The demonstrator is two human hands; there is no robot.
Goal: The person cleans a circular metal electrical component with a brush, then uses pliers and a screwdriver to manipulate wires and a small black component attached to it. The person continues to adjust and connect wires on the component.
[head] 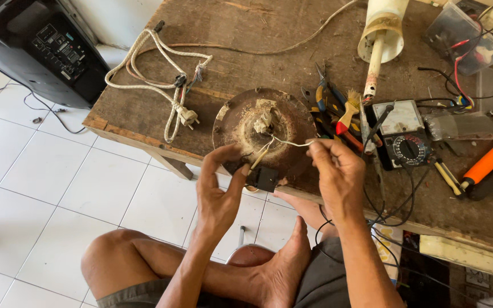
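The person sits low beside the wooden table (144, 108), one bare knee (106, 254) up and a foot (283, 268) tucked across the lap over the white tiled floor (35, 188). Just above, the left hand (218, 191) pinches a small black switch box (262, 178) between thumb and fingertips, holding it at the table's near edge. The right hand (338, 174) is closed in a narrow pinch on a thin white wire (289, 142) that runs from the box up into the middle of a round, rusty brown plate (263, 128) lying flat on the table. Just right of the plate lie pliers with yellow and blue handles (326, 97), a small brush (349, 111) and a meter with a dial (403, 137), its black leads trailing off the edge. Further right an orange tool (492, 159) rests near the rim. Left of the plate a braided white cord with a plug (169, 85) is bundled. At the far side stand a white pipe piece (380, 34) and a clear plastic box (463, 37). A black speaker (41, 48) sits on the floor to the far left.
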